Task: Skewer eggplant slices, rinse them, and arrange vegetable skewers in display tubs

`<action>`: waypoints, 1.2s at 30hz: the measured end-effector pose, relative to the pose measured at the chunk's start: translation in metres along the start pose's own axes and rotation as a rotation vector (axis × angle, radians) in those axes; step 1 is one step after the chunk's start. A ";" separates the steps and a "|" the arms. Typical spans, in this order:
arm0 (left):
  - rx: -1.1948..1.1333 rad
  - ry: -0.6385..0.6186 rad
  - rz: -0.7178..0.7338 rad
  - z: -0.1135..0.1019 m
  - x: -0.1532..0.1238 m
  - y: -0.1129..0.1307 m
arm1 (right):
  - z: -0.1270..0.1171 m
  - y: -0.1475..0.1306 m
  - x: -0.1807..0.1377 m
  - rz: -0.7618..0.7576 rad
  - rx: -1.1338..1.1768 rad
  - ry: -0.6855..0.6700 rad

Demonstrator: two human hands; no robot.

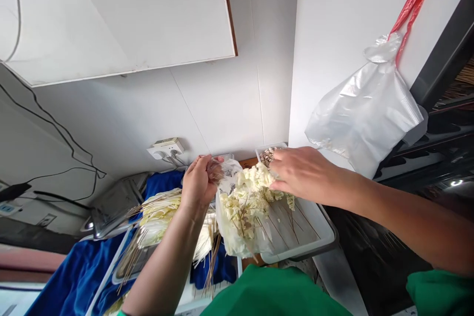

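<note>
My left hand point(200, 182) is closed on the rim of a clear plastic bag point(237, 229) and holds it open. The bag hangs over a white tray point(314, 229) and is partly full of pale cabbage pieces on thin wooden skewers. My right hand point(301, 173) is closed on a bunch of skewered cabbage point(255, 177) at the bag's mouth. Several bare skewer sticks lie across the tray under the right hand.
A second tray point(129, 269) on blue cloth point(77, 276) at the left holds more skewered cabbage point(159, 215). A wall socket point(165, 148) with cables sits behind. A clear bag point(365, 113) hangs by a red tie on the right wall. A dark rack point(444, 123) stands at the right.
</note>
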State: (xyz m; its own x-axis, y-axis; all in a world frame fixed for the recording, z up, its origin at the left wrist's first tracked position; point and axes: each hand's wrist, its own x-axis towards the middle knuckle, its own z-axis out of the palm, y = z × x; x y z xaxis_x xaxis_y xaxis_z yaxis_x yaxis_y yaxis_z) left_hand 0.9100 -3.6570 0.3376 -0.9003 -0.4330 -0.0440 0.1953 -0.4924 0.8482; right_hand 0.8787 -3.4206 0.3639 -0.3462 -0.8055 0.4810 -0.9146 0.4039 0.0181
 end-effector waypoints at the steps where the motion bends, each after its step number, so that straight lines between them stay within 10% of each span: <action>1: 0.001 -0.004 0.003 0.001 0.000 0.000 | -0.003 0.002 -0.011 0.056 0.064 -0.009; 7: 0.046 -0.100 0.006 0.017 -0.004 -0.008 | 0.015 -0.005 -0.052 0.503 0.542 -0.125; 16: 0.046 0.016 0.100 0.015 0.001 0.014 | 0.033 0.050 -0.090 0.640 0.953 -0.482; 22: 0.020 0.098 0.154 -0.001 0.002 0.026 | 0.072 0.083 -0.077 0.431 0.687 -0.817; 28: 0.037 0.081 0.162 -0.016 0.001 0.029 | 0.136 0.038 -0.025 0.161 0.154 -1.063; 36: 0.047 0.083 0.124 -0.026 -0.001 0.031 | 0.221 0.005 0.014 -0.139 0.106 -1.349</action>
State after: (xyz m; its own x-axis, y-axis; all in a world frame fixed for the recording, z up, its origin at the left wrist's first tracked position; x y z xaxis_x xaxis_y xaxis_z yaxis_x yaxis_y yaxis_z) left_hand 0.9268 -3.6912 0.3500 -0.8347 -0.5503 0.0206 0.2829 -0.3965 0.8734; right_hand 0.8227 -3.5260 0.1769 -0.1276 -0.6553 -0.7445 -0.9488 0.2994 -0.1009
